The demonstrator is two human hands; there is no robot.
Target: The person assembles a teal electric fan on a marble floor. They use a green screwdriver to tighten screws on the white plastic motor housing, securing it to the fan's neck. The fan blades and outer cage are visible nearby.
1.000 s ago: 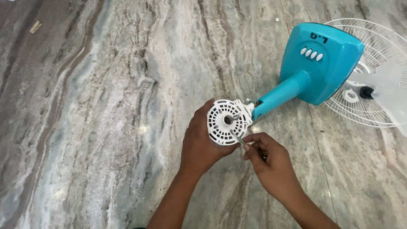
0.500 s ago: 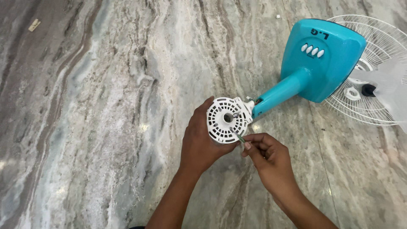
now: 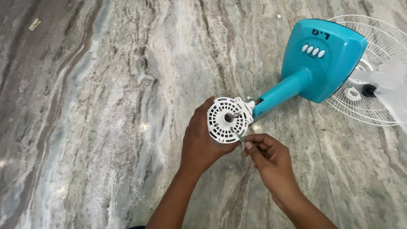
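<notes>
My left hand (image 3: 201, 140) is wrapped tight around the round white motor cover (image 3: 227, 120), which sits at the end of the blue fan stand (image 3: 316, 68) lying on the stone floor (image 3: 97, 114). My right hand (image 3: 267, 154) pinches a thin tool (image 3: 238, 136) between its fingertips, and the tip touches the cover's lower edge. The white wire cage (image 3: 377, 101) lies beyond the stand.

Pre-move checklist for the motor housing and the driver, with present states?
1. Left hand grips the white vented motor housing: ok.
2. Right hand pinches the thin screwdriver: ok.
3. Driver tip on the housing face: ok; seated in a screw: cannot tell.
4. Housing joined to the teal fan neck: ok.
5. Fan guard flat on the marble floor: ok.
</notes>
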